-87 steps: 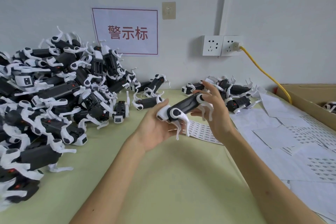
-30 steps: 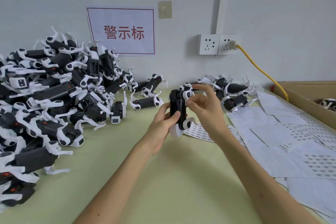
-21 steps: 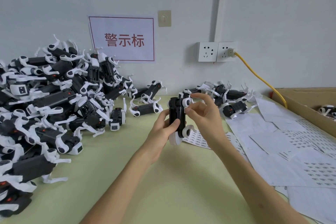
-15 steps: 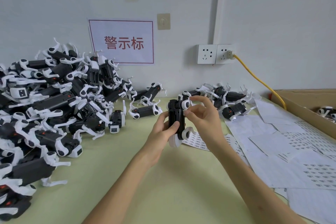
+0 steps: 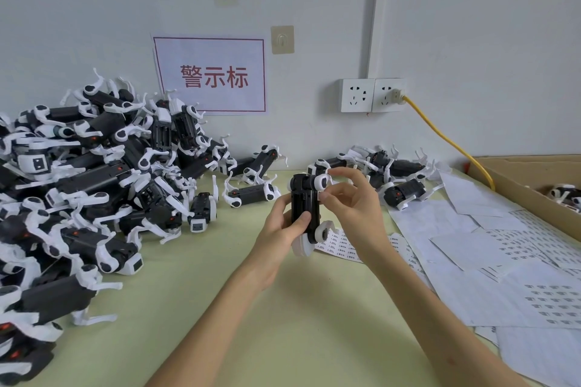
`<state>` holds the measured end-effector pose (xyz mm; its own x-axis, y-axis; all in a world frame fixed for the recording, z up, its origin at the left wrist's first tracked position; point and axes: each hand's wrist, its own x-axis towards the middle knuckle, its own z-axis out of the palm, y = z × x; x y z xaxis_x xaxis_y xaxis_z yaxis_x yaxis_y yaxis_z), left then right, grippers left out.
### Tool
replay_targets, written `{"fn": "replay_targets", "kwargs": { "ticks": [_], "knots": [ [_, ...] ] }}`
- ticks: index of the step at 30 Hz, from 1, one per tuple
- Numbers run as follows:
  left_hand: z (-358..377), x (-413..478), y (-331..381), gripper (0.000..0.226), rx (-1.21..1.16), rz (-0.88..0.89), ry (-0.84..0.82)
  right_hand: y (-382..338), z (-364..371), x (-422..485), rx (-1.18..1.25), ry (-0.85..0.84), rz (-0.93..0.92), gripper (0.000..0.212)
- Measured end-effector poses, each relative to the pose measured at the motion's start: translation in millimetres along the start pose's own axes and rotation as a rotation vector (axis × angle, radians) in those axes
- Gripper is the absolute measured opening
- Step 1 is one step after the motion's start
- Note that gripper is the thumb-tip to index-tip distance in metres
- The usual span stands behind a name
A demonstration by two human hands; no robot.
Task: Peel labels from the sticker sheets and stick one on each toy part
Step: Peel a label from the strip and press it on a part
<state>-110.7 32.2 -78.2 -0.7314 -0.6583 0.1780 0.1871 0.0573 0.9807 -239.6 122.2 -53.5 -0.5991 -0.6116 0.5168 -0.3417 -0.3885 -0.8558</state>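
Toy part (image 5: 301,202), black body with white joints, is standing upright above the table (image 5: 251,324), held between both hands. Left hand (image 5: 278,231) is gripping its lower half, thumb curled across the front, fingers wrapping behind. Right hand (image 5: 356,210) is pinching at the upper white joint, fingertips (image 5: 326,197) pressing the body's right edge; a label may be under them, too small to tell. Just under and behind the right wrist a sticker sheet (image 5: 342,243) is lying flat, more sheets (image 5: 503,264) spreading out to the right of the grip. Big pile of toy parts (image 5: 94,185) is sitting well left of the grip, a smaller cluster (image 5: 402,177) just beyond the right hand. Cardboard box (image 5: 515,177) is sitting far right, yellow cable (image 5: 446,138) running down toward it from the wall socket (image 5: 388,95).
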Motion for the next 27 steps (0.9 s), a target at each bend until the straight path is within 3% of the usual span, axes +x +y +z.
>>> {"fn": "replay_targets", "kwargs": {
  "ticks": [27],
  "knots": [
    [-1.3,-0.1,-1.1,0.036,0.025,0.009,0.002,1.1,1.4,-0.9,-0.022,0.007,-0.003,0.032]
  ]
}}
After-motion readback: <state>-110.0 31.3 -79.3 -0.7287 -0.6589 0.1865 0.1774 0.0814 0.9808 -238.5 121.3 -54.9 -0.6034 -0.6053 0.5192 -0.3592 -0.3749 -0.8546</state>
